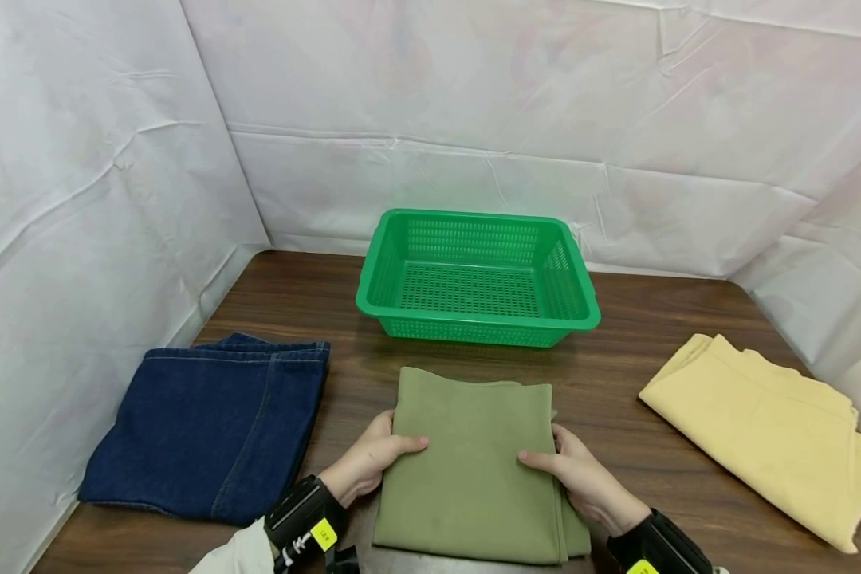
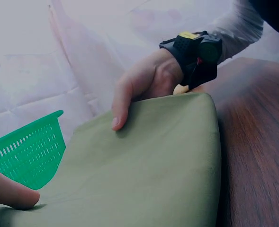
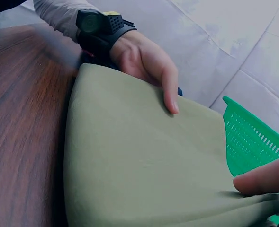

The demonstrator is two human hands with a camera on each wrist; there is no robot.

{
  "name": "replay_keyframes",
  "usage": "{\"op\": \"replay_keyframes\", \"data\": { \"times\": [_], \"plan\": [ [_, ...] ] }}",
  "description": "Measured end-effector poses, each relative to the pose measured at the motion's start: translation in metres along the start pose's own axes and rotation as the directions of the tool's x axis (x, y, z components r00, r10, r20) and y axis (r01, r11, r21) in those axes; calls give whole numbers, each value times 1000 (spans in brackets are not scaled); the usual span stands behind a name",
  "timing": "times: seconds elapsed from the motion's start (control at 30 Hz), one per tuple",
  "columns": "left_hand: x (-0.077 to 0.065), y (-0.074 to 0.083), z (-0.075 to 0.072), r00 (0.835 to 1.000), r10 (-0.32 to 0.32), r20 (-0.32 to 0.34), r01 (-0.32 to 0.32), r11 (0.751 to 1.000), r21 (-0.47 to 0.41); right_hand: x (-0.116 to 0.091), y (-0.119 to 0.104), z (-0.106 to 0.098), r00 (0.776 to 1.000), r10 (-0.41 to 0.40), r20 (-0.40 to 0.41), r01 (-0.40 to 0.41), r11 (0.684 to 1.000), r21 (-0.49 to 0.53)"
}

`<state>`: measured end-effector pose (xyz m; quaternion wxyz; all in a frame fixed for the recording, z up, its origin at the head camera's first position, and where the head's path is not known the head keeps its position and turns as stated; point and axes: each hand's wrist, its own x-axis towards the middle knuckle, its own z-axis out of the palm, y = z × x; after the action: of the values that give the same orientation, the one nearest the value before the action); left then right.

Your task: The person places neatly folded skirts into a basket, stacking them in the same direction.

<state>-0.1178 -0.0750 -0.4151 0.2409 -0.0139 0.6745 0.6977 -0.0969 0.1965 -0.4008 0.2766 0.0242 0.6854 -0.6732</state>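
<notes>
A folded olive-green cloth, perhaps a garment, lies in front of me at the near middle of the table. My left hand grips its left edge, thumb on top and fingers underneath. On the opposite edge my right hand holds it the same way. In the left wrist view the right hand shows across the cloth, its thumb pressing the top layer. The right wrist view shows the left hand with its thumb on the cloth. Fingers under the cloth are hidden.
Behind the cloth stands a green perforated plastic basket with nothing in it. Folded dark blue denim lies at the left, and a folded pale yellow cloth at the right. White sheeting walls the dark wooden table.
</notes>
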Motion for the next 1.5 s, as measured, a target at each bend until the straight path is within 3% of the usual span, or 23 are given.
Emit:
{"op": "replay_keyframes", "data": {
  "times": [0.3,0.53,0.87,1.1,1.5],
  "plan": [
    [-4,3,-2,998,-44,36,45,998,-34,1,4,2,1000,9,-22,-8,999,41],
    [-3,3,-4,997,-40,65,41,999,-25,3,3,2,1000,-17,-7,18,998,59],
    [-5,6,-4,998,-34,56,36,999,-30,1,3,2,999,-36,-33,38,998,58],
    [-7,12,-5,996,-44,76,47,998,-41,-2,-3,1,999,-32,-41,35,998,58],
    [-12,26,-5,997,-10,80,11,1000,-20,-9,-16,0,998,-61,-30,63,997,41]
  ]
}}
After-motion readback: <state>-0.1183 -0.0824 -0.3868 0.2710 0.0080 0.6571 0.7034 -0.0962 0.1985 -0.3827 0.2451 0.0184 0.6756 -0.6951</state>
